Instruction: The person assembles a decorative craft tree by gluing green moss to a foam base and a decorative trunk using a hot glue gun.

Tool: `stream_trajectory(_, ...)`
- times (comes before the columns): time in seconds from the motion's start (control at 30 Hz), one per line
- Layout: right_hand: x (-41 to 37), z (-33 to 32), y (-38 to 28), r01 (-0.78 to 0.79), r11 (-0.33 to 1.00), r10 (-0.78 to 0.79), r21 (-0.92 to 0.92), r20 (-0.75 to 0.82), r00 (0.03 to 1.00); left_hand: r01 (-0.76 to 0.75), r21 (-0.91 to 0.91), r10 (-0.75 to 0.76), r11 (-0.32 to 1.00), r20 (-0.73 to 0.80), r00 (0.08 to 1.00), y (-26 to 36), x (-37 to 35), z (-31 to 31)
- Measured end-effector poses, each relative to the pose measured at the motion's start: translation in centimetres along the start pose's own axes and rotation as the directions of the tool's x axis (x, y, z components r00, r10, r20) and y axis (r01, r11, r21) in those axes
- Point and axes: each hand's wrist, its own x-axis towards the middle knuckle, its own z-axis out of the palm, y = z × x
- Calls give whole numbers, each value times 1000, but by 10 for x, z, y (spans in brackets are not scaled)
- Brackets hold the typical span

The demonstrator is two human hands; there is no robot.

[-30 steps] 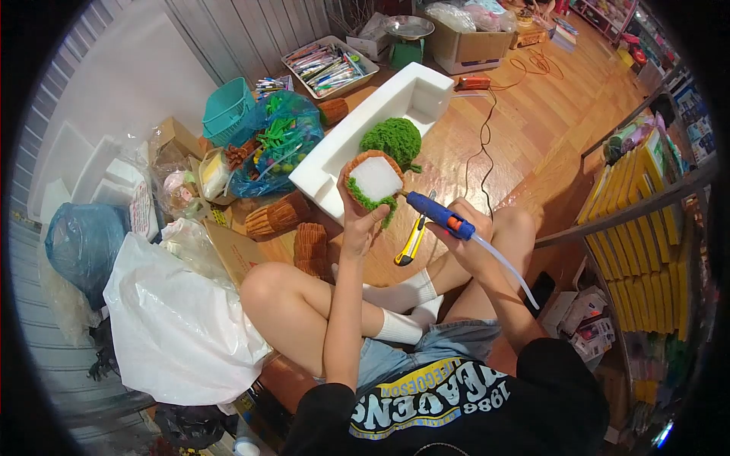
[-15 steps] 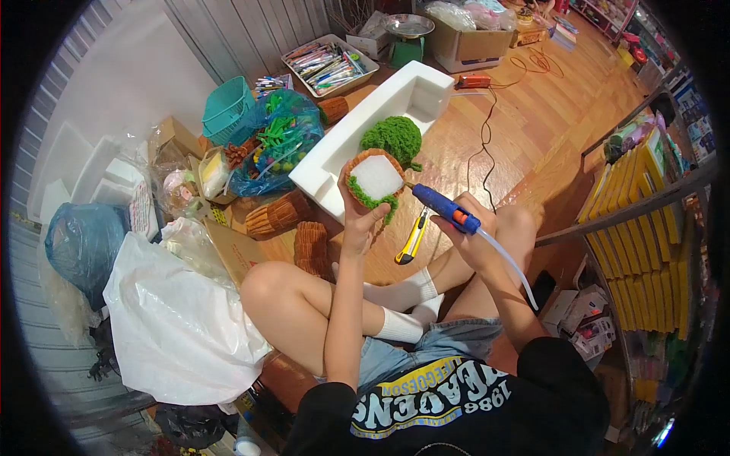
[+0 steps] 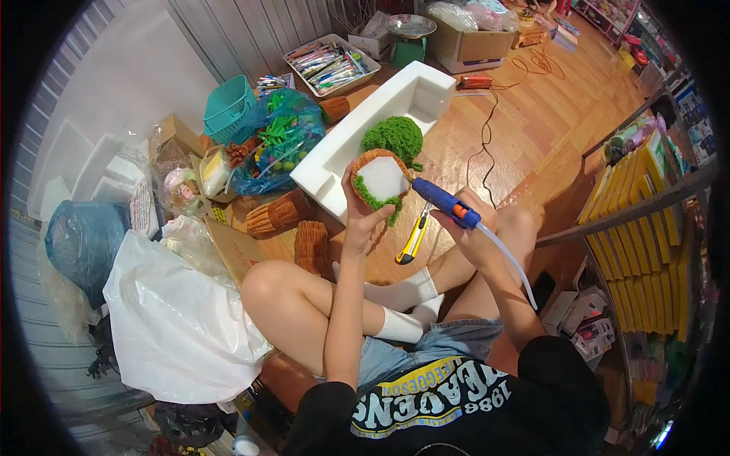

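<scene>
My left hand (image 3: 365, 222) is closed round a brown pot (image 3: 367, 159) with a white top face (image 3: 383, 181). Green fuzzy trim (image 3: 366, 194) runs along the pot's left and lower rim, and its loose end hangs by my thumb. In my right hand (image 3: 473, 224) is a blue glue gun (image 3: 445, 202), its nozzle at the pot's right rim and a white glue stick (image 3: 508, 257) out of its back. A ball of green yarn-like trim (image 3: 392, 135) rests by the white foam block. Below the gun lies a yellow cutter (image 3: 413, 242).
The white foam block (image 3: 323, 152) lies beyond my hands. Brown ribbed pieces (image 3: 278, 213) and a blue plastic bag (image 3: 285, 144) are at the left. A cable (image 3: 487, 144) crosses the floor. A rack of yellow packs (image 3: 627, 228) stands at the right.
The pot has turned and shifted slightly right in my left hand, showing more green trim on its left rim. The glue gun's nozzle is still at the right rim.
</scene>
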Motion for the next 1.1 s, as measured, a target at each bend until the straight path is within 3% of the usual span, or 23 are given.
stream_trajectory(0.9, 12, 5, -1, -36, 994, 37, 101, -15, 999, -9, 13, 8, 1000, 70, 998, 3, 0, 4)
stream_trajectory(1.1, 19, 9, 8, 28, 985, -2, 172, -150, 989, 2, 4, -2, 1000, 52, 999, 5, -1, 5)
